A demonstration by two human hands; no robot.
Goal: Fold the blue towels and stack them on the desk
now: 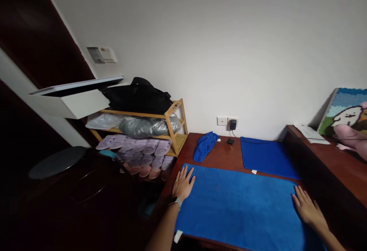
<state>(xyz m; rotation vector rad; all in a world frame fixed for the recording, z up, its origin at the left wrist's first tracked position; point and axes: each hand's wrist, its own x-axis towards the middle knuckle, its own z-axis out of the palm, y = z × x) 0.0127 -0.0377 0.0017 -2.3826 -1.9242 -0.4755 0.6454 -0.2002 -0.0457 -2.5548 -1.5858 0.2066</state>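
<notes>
A blue towel [241, 205] lies spread out on the reddish-brown wooden table [223, 149], with a white tag at its near left corner. My left hand [183, 185] rests on the towel's far left edge, fingers spread; a watch is on that wrist. Near the far right corner, my right hand [310, 209] lies flat with its fingers stretched out at the towel's edge. Behind the spread towel lies a folded blue towel [268, 157] with a white tag. A crumpled blue cloth [205, 146] sits at the table's back left.
Left of the table stands a wooden rack [177, 128] with lilac slippers [149, 146], wrapped bundles and a black bag [140, 96]. A black plug [233, 124] sits in the wall socket. On the right, a raised ledge [338, 163] holds a pink plush toy [351, 138]. A round stool [57, 162] stands far left.
</notes>
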